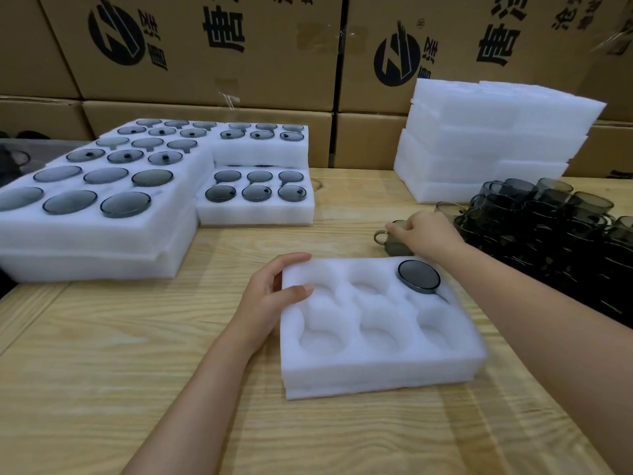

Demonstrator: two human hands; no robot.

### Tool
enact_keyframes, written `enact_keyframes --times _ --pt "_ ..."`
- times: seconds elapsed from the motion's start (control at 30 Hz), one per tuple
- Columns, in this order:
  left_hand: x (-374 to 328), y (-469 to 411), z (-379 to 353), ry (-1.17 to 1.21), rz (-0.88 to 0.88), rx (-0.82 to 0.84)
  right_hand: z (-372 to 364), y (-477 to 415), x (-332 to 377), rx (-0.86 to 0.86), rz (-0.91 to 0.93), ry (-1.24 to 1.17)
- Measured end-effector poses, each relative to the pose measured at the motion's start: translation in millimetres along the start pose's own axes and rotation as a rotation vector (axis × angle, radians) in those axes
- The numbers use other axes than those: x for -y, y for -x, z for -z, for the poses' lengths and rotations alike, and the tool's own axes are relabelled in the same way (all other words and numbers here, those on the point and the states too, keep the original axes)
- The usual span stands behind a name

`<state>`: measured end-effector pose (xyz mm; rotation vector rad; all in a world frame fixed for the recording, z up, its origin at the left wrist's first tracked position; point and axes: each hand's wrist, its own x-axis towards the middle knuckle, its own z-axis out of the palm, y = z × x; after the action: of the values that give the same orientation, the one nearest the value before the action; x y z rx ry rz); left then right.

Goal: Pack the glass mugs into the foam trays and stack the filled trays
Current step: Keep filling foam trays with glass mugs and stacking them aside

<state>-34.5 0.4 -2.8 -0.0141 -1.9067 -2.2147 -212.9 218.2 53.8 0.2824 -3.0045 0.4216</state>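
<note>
A white foam tray (380, 365) with several round pockets lies on the wooden table in front of me. One smoky glass mug (418, 274) sits upside down in its far right pocket; the other pockets are bare. My left hand (270, 296) holds the tray's far left corner, thumb on top. My right hand (424, 233) reaches beyond the tray and grips a loose smoky mug (394, 244) by its rim, handle pointing left. A heap of loose mugs (548, 228) lies at the right.
Filled foam trays (102, 197) are stacked at the left, with two smaller filled stacks (257, 197) behind the middle. A pile of unfilled foam trays (486, 138) stands at the back right. Cardboard boxes (212, 56) wall off the far side.
</note>
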Motion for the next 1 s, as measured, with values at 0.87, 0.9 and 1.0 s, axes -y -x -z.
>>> enact_keyframes --times 0.87,0.9,1.0 --pt "-0.3 -1.4 -5.1 0.002 -0.013 -0.151 44.3 68.0 38.0 0.295 0.507 -0.468" --pt "-0.2 -1.4 -4.7 -0.004 -0.013 -0.148 43.6 71.9 35.9 0.326 0.51 -0.448" --pt "0.8 -1.7 -3.5 -0.002 -0.012 -0.136 43.3 77.7 29.6 0.355 0.51 -0.404"
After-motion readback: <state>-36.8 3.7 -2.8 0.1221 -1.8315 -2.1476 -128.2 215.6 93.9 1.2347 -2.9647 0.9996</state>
